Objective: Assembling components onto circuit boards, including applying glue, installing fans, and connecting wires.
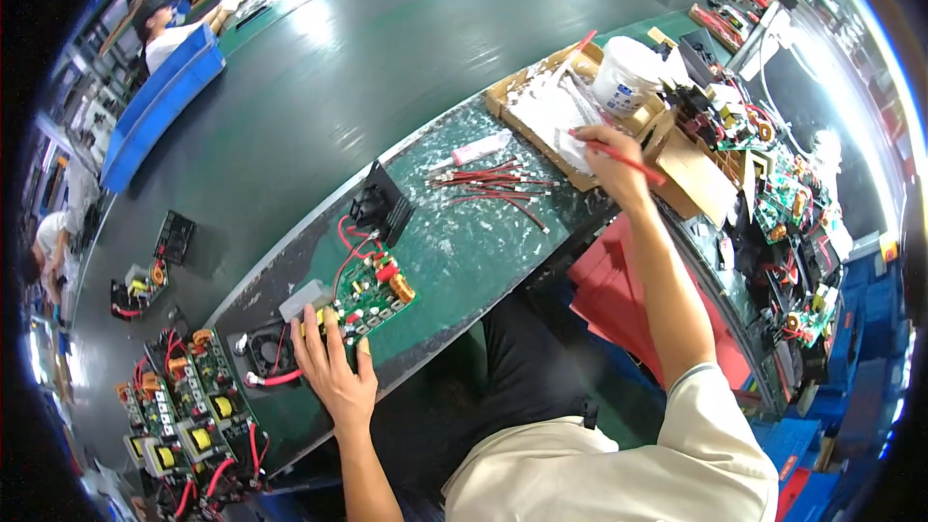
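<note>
My left hand (333,367) grips the near end of a green circuit board (370,285), its fingers and thumb spread over the parts there. Red wires run from this board to a black panel with a fan (380,206). Beside my fingers lies another black fan (269,350) with a thick red lead. My right hand (616,166) is closed round a slim red stick-like tool (633,162). The tool's far end reaches over a cardboard tray (501,101) smeared with white paste; whether it touches the paste I cannot tell.
Short red-black wires (493,179) and a white tube (480,149) lie mid-bench. A white bucket (623,77) stands by the tray, next to an open cardboard box (691,174). Assembled boards crowd the left (193,406) and right (788,203). Beyond a blue bin (159,111) sits a person.
</note>
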Available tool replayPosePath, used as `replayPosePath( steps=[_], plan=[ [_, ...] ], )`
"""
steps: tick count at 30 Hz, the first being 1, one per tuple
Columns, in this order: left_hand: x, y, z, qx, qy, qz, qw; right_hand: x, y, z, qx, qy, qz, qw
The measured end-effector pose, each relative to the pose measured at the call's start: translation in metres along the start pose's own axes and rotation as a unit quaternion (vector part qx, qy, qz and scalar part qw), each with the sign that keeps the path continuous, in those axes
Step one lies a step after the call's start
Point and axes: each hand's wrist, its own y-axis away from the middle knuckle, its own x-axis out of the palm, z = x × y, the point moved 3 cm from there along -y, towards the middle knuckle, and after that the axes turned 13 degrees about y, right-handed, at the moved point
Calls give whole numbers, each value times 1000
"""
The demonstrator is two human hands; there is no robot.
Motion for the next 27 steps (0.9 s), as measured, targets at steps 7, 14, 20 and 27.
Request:
replayPosePath(
  steps=[7,14,20,27],
  plan=[
    [8,-7,1,-42,55,18,997,-46,39,120,80,-197,75,974],
    [1,-9,1,-42,59,0,997,3,109,235,-222,-121,170,952],
    [3,-4,2,-28,64,-19,997,13,128,247,-244,-82,190,947],
    [4,0,2,-24,56,-20,998,31,129,247,-265,-77,197,941]
  ],
)
